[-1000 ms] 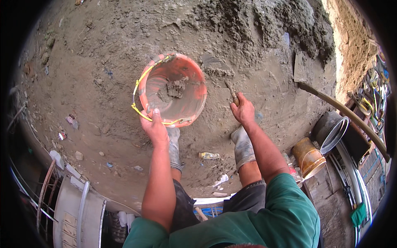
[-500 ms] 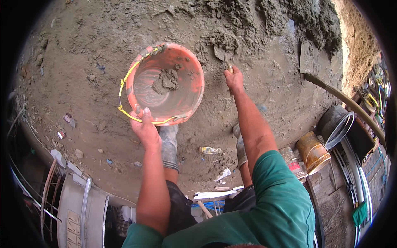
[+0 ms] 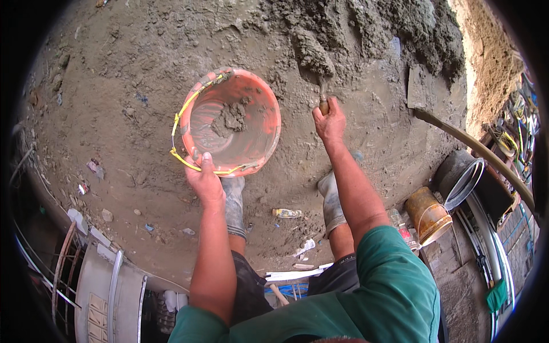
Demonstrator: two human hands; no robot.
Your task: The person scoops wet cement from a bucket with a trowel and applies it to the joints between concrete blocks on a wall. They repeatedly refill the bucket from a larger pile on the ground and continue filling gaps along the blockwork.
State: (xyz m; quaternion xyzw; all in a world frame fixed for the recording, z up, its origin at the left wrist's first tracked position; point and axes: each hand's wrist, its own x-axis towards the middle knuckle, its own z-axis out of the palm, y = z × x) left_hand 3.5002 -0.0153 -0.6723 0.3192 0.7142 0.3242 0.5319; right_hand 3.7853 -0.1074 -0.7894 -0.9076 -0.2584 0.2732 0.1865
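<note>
My left hand (image 3: 205, 180) grips the near rim of an orange bucket (image 3: 269, 108), thumb over the edge. The bucket is tilted so its mouth faces up at me. A lump of wet mortar (image 3: 230, 119) lies inside, and grey smears coat the walls. Yellow cord forms a handle (image 3: 178, 120) along its left side. To the right, my right hand (image 3: 330, 121) is closed around the wooden handle of a trowel (image 3: 323, 90). The trowel's blade is hidden under a heap of mortar (image 3: 313, 52), at the edge of the larger wet pile (image 3: 417, 28).
A hoe (image 3: 422, 86) with a long wooden handle lies at the right. Beside it stand a black bucket (image 3: 457, 177) and a rusty yellowish bucket (image 3: 428, 214). A small bottle (image 3: 287, 213) and white scraps lie between my boots. Pipes and metal pieces line the right edge.
The trowel has moved slightly right, and more mortar now covers its blade. The bucket remains in my left hand, its mortar lump about the same.
</note>
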